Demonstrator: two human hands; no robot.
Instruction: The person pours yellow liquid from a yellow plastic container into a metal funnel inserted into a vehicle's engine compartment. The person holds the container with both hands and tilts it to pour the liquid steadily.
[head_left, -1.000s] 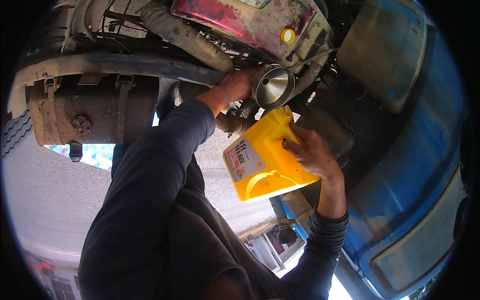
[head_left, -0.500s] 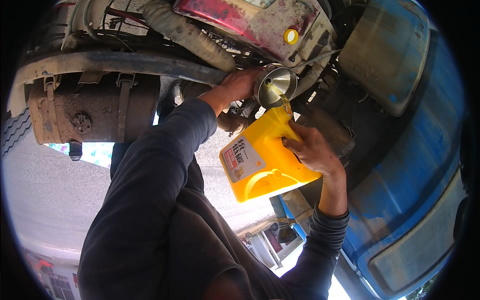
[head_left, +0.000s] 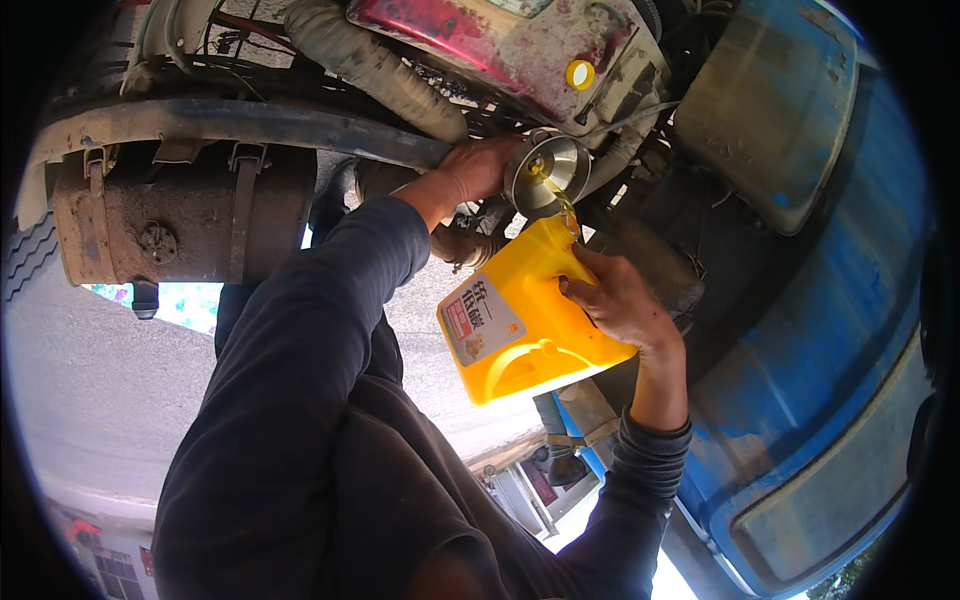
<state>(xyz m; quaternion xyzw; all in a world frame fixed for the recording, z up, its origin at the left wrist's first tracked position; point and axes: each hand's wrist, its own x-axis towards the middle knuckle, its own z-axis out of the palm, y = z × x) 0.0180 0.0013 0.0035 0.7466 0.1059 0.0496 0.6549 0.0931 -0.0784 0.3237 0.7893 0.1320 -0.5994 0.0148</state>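
Blue vehicle panel alongside; right hand, fingers clutching yellow jug; liquid streams into funnel; left hand, fingers hidden, can't tell

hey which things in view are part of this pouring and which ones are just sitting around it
In the pouring:
- yellow jug, tipped in the right hand
- metal funnel, left hand against its side
- yellowish liquid, streaming into the funnel

Just around:
- brown strapped tank
- blue panel
- thick hose
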